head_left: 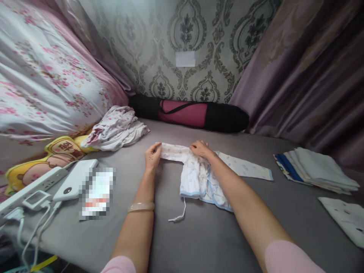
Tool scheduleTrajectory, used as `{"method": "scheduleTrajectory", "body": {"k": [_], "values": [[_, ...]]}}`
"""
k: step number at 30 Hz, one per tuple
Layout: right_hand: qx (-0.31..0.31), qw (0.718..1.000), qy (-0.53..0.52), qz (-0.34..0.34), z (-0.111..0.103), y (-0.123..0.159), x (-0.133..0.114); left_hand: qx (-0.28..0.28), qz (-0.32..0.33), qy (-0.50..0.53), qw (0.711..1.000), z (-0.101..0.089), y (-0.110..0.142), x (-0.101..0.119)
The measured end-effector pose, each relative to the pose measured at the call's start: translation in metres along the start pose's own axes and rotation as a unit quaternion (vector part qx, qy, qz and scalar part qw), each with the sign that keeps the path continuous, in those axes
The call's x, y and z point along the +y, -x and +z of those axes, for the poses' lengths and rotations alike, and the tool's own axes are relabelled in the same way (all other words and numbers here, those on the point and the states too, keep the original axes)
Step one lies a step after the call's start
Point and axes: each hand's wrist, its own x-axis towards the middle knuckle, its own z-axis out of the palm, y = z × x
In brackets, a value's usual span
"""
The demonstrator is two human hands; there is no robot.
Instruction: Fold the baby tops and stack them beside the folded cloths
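Observation:
A small white baby shirt (190,178) with blue edging and a faint print lies spread on the grey sheet, sleeves out to both sides. My left hand (152,154) pinches the cuff end of the left sleeve. At that sleeve's shoulder, my right hand (200,148) has its fingers curled down on the cloth, gripping it. My right forearm crosses over the shirt and hides part of its front. A white tie string (179,217) trails from the lower hem. The other sleeve (247,167) stretches flat to the right.
Folded cloths (321,168) and a white printed garment (344,218) lie at the right. Crumpled clothes (118,129) sit at the back left, beside a yellow cushion (31,170). A power strip (42,184), white power bank (75,180) and cables occupy the left. A long black-and-red bag (184,113) lies along the wall.

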Motion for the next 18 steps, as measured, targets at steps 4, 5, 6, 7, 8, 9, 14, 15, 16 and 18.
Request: {"method": "scheduleTrajectory", "body": {"k": [4,5,6,7,8,9,14,15,16,18], "values": [[0.011,1.0,-0.017,-0.001,0.004,-0.001,0.001,0.004,-0.007,0.011,1.0,0.001,-0.001,-0.003],[0.018,1.0,-0.019,0.002,0.006,0.0,0.0,0.005,-0.004,0.003,1.0,0.001,-0.002,-0.004],[0.025,0.999,-0.019,0.006,0.008,0.001,-0.001,0.006,0.002,-0.012,1.0,0.001,-0.002,-0.006],[0.034,0.999,-0.019,0.009,0.011,0.002,-0.002,0.005,0.011,-0.032,0.999,0.0,-0.003,-0.007],[0.045,0.999,-0.016,0.012,0.014,0.003,-0.003,0.003,0.022,-0.055,0.998,0.0,-0.003,-0.008],[0.06,0.998,-0.011,0.013,0.018,0.005,-0.005,-0.003,0.034,-0.08,0.996,-0.001,-0.003,-0.009],[0.137,0.99,0.035,0.024,0.032,0.012,-0.013,-0.044,0.079,-0.188,0.978,-0.005,-0.003,-0.013],[0.153,0.987,0.045,0.028,0.033,0.013,-0.014,-0.052,0.083,-0.205,0.974,-0.005,-0.003,-0.014],[0.167,0.984,0.056,0.028,0.033,0.014,-0.016,-0.058,0.084,-0.221,0.97,-0.006,-0.003,-0.015],[0.176,0.981,0.077,0.008,0.031,0.016,-0.019,-0.073,0.083,-0.247,0.963,-0.006,-0.004,-0.017]]}}
